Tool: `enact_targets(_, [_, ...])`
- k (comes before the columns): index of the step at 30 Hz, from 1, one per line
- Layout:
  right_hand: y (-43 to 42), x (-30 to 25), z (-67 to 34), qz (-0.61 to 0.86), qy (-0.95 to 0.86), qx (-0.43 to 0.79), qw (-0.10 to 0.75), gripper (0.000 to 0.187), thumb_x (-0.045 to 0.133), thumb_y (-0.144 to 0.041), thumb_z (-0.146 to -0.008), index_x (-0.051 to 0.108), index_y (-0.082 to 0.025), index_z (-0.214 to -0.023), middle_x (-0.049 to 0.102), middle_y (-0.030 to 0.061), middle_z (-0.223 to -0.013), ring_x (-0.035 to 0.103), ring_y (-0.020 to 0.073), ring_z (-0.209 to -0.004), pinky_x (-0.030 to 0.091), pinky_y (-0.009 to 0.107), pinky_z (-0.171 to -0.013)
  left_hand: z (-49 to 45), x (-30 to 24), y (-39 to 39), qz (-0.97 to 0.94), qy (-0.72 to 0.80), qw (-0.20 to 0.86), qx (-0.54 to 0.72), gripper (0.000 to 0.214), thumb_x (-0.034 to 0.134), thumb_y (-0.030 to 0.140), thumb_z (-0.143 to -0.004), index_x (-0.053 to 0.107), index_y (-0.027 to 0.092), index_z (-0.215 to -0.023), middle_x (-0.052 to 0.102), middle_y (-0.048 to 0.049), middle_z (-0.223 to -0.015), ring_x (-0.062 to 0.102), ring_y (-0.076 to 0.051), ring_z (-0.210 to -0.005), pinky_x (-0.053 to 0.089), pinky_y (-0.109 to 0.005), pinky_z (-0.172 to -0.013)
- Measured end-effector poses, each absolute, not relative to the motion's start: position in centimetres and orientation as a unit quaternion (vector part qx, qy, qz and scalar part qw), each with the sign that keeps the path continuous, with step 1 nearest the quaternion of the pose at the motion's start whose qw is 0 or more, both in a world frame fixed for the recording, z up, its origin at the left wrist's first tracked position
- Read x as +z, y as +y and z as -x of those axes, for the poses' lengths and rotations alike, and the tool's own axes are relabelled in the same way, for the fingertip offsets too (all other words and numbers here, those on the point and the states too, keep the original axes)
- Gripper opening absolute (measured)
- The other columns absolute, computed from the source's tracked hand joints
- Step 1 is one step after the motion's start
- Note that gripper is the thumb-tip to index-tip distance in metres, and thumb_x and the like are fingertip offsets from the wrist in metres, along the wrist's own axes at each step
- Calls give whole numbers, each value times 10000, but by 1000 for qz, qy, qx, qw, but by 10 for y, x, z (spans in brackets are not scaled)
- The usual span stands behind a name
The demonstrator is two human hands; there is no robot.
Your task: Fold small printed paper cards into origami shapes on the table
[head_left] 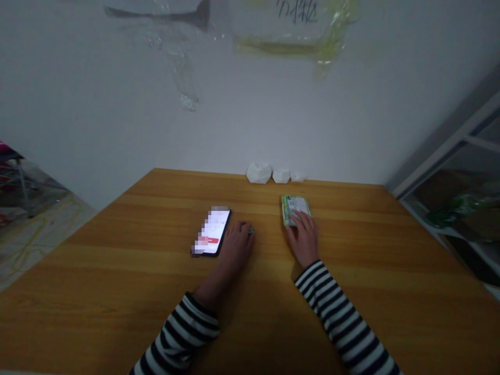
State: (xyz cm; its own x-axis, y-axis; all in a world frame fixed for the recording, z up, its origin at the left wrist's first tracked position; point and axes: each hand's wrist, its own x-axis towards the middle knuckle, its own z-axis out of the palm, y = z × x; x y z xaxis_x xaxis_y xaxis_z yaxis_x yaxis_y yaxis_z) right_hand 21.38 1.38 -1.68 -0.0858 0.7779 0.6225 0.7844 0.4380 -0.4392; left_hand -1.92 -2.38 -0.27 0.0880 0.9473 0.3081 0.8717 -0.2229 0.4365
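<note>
My left hand [237, 242] rests on the table just right of a phone, its fingers curled together. A small green piece [252, 230] pokes out at its fingertips; most of it is hidden, so its kind is unclear. My right hand [305, 237] lies over the lower right part of a flat green-and-white packet [289, 205] with printing on it. Its fingers stretch across the packet's top, and the thumb is by the lower edge. The phone [216, 232] lies face up with its screen lit, partly blurred out.
Several crumpled white tissues [258, 173] sit along the back edge of the wooden table [156, 281], against the wall [242, 114]. On the right stands a shelf [429, 208] with a green item on it. Clear and yellow tape sticks to the wall.
</note>
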Motion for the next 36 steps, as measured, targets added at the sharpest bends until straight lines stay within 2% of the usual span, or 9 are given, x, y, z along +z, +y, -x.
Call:
enact_targets(6, [21,-23,-212,561,-756,14,338,411,553,-327,-966,615,-128,-1320,591,173,-1419,497,303,-1356,198,558,-1200,13,-6,-24,-716,609,12,339,496,549,343,-951,429,138,-1386,458,-233,-1407,459,-357,-1345,423,-576,-1059])
enact_targets(10, [23,-15,-212,567,-762,19,313,304,569,-279,-971,695,-141,-1211,675,167,-1310,615,295,-1247,125,586,-1218,1,5,-34,-738,553,-26,386,347,504,239,-962,518,171,-1302,470,-217,-1400,495,-332,-1293,455,-549,-1017])
enact_targets(12, [25,-10,-215,568,-766,26,299,279,596,-274,-961,714,-152,-1183,687,160,-1288,627,304,-1238,131,603,-1215,-7,12,-44,-773,504,-14,386,230,486,237,-973,612,183,-1157,582,-177,-1256,577,-291,-1157,490,-475,-954])
enact_targets(14, [28,-6,-218,567,-772,34,286,271,626,-271,-945,724,-162,-1173,687,153,-1287,624,309,-1246,205,592,-1204,-14,18,-57,-834,436,14,338,197,468,255,-985,651,182,-977,660,-103,-915,629,-218,-867,519,-360,-804])
enact_targets(18, [31,-4,-225,564,-778,44,272,265,629,-267,-942,734,-200,-1175,677,124,-1304,629,294,-1244,380,518,-1145,-24,23,-74,-900,349,2,261,321,457,279,-997,606,189,-727,591,-32,-640,557,-155,-600,471,-277,-625])
enact_targets(22, [32,-2,-228,573,-773,60,265,278,578,-284,-966,734,-218,-1186,671,104,-1310,646,299,-1221,483,486,-1065,-16,30,-66,-807,470,-29,356,194,460,246,-991,638,197,-1050,680,-107,-968,642,-229,-897,528,-365,-810])
enact_targets(25, [31,0,-229,580,-771,58,257,279,580,-307,-960,739,-244,-1180,675,87,-1304,665,308,-1190,526,472,-1012,-1,32,-52,-721,573,-68,384,296,475,267,-985,550,191,-1260,586,-179,-1265,582,-300,-1164,518,-458,-948])
enact_targets(30, [29,0,-226,582,-773,46,248,305,596,-278,-943,720,-218,-1216,654,102,-1331,643,317,-1221,509,490,-1036,20,15,-40,-702,634,-76,315,655,664,404,-878,408,116,-1408,412,-265,-1456,384,-428,-1395,404,-596,-1090])
enact_targets(36, [28,-3,-226,580,-771,49,259,313,572,-315,-960,718,-207,-1215,656,100,-1333,623,306,-1251,490,494,-1067,20,3,-34,-709,671,53,211,501,469,101,-932,436,162,-1428,573,-182,-1320,612,-287,-1179,547,-389,-901])
